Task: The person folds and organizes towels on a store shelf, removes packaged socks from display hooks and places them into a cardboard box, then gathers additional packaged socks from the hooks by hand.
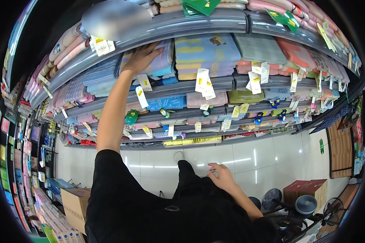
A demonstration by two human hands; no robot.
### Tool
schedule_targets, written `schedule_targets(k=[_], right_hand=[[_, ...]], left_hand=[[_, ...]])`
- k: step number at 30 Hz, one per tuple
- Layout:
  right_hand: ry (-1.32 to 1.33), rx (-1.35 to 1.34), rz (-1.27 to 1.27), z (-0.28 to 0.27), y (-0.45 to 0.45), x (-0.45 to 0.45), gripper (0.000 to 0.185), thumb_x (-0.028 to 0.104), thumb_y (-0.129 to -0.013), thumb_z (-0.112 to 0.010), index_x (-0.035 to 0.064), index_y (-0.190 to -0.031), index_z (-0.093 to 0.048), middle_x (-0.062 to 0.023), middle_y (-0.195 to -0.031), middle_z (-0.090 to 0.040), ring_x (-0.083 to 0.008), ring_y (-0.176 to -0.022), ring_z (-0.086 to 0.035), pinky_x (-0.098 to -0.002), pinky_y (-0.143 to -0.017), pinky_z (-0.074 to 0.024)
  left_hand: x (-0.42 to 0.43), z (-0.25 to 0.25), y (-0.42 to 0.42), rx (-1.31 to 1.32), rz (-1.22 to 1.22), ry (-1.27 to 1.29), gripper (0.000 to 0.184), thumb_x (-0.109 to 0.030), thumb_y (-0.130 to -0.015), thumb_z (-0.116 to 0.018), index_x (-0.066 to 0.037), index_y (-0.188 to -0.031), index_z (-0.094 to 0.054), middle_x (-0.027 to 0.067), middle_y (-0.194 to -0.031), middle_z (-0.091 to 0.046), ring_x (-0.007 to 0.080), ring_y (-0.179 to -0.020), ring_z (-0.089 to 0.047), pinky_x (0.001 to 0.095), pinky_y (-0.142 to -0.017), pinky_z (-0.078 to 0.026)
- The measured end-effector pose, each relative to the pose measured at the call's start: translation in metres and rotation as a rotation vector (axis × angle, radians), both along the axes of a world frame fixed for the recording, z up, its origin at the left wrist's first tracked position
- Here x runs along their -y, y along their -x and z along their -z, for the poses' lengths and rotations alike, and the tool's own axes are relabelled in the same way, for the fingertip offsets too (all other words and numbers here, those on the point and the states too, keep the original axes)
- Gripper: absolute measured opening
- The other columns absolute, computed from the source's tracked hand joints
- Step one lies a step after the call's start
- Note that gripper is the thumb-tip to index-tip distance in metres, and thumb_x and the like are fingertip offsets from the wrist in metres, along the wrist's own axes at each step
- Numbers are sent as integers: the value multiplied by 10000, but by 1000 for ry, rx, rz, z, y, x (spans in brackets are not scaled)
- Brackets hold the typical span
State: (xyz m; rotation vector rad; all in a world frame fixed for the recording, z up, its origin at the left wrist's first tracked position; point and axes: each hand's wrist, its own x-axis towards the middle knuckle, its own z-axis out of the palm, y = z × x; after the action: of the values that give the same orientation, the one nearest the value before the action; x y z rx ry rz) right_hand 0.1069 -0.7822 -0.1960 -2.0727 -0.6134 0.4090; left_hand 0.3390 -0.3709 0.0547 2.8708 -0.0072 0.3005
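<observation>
Lilac and pale blue cloth, probably towelling, makes up the folded stack (pixel 166 60) on a shelf (pixel 178 88) with a grey front rail. It sits between blue striped towels (pixel 103 77) and a yellow-and-blue stack (pixel 207 50) with a brown figure on top. The left hand (pixel 140 57) lies palm down on it, fingers extended and slightly spread, pinching nothing that shows; whether they press hard I cannot tell. The right hand (pixel 222 177) hangs well apart from the shelves above the tiled floor (pixel 207 156), its fingers loosely curled and holding nothing visible.

Each folded piece should be light, soft and limp, with good grip and little risk of breaking, though loose layers may slide or unfold. The front folded edge looks the best hold, thumb beneath and fingers above, clear of the white tag (pixel 144 82) hanging there.
</observation>
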Motion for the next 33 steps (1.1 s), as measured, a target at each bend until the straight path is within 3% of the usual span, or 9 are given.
schedule_targets(k=[1,5,20,23,25,26,28,30,33], right_hand=[[7,23,-17,6,3,-1,307,213,-852,-641,37,-1101,-605,-140,-940,-676,-345,-908,-619,-428,-819,-475],[38,45,-74,13,11,-2,340,235,-851,-649,34,-1120,-594,-136,-965,-677,-346,-922,-619,-427,-829,-472],[141,86,-208,26,24,-10,376,322,-881,-600,62,-1151,-582,-179,-1035,-649,-362,-983,-611,-466,-885,-445],[163,61,-275,28,24,-14,399,338,-884,-591,70,-1178,-565,-182,-1028,-647,-383,-988,-604,-482,-894,-442],[175,63,-303,25,22,-17,410,341,-885,-591,70,-1190,-555,-184,-1032,-644,-389,-995,-600,-485,-897,-442],[186,70,-331,24,21,-18,421,343,-885,-590,70,-1203,-544,-186,-1036,-642,-396,-1001,-596,-489,-901,-442],[198,72,-341,22,18,-21,425,344,-886,-589,72,-1209,-540,-189,-1052,-638,-396,-1008,-593,-489,-907,-441],[209,75,-358,24,16,-25,429,344,-887,-588,74,-1215,-535,-193,-1067,-634,-397,-1014,-590,-489,-913,-440],[188,100,-379,28,13,-34,426,345,-887,-587,75,-1212,-538,-191,-1096,-627,-394,-1029,-587,-491,-918,-438]], left_hand=[[-4,2,-2,-42,-19,90,636,-570,-937,-348,-274,-1496,-284,118,-1568,-197,333,-1461,-51,463,-1168,2],[-8,2,2,-52,-51,232,703,-645,-893,-322,-267,-1486,-309,64,-1565,-223,279,-1465,-72,465,-1179,-17],[3,11,3,101,-80,-168,701,-689,-862,-363,-339,-1468,-332,79,-1534,-305,382,-1428,-171,553,-1137,-86],[12,8,10,203,-70,-185,649,-630,-893,-394,-286,-1443,-396,152,-1466,-395,384,-1387,-269,575,-1114,-116],[24,-9,21,142,-111,-169,589,-546,-905,-461,-176,-1361,-504,184,-1286,-559,381,-1243,-465,512,-1067,-269],[31,-12,24,143,-113,-171,589,-546,-905,-461,-176,-1361,-504,184,-1286,-559,381,-1243,-465,512,-1067,-269],[47,-15,34,319,-77,-78,496,-425,-906,-521,-79,-1259,-567,185,-1113,-636,377,-1084,-569,454,-967,-389],[73,-8,48,561,135,-103,422,-355,-872,-571,-73,-1185,-583,141,-1120,-636,345,-1080,-574,471,-929,-429],[112,-1,62,634,331,-222,413,-258,-833,-627,-88,-1203,-561,127,-1175,-614,319,-1129,-554,446,-976,-409]])
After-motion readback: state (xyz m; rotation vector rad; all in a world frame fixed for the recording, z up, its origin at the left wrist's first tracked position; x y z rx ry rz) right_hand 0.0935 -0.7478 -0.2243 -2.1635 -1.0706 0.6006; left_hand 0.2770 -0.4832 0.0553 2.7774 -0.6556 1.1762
